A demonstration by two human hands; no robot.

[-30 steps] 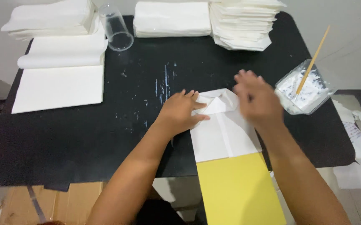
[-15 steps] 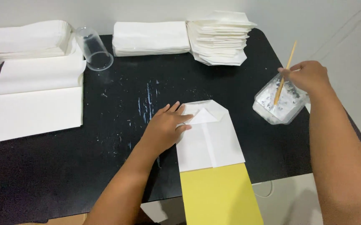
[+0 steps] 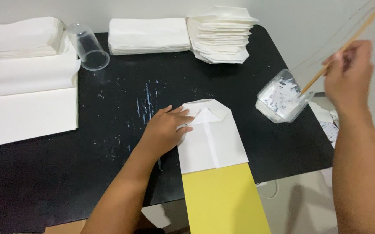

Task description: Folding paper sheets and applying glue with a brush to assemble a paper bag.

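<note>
My left fingers (image 3: 183, 119) press flat on the folded paper bag (image 3: 211, 138), spread over its left edge at the table's (image 3: 109, 143) front. My right hand (image 3: 347, 71) pinches a stick (image 3: 339, 50), tip in the tub (image 3: 282, 97).

Yellow sheet (image 3: 224, 199): lower end cut off by the bottom edge, below the folded white paper bag (image 3: 211, 138).
Left hand (image 3: 163, 132): covers the bag's left edge; what lies beneath cannot be told.
Right hand (image 3: 347, 76), right of the bag: motion-blurred.
Wooden stick (image 3: 343, 47): blurred, upper end near the top edge.
White paper stack (image 3: 20, 39), far left of the bag: cut off by the left edge.
</note>
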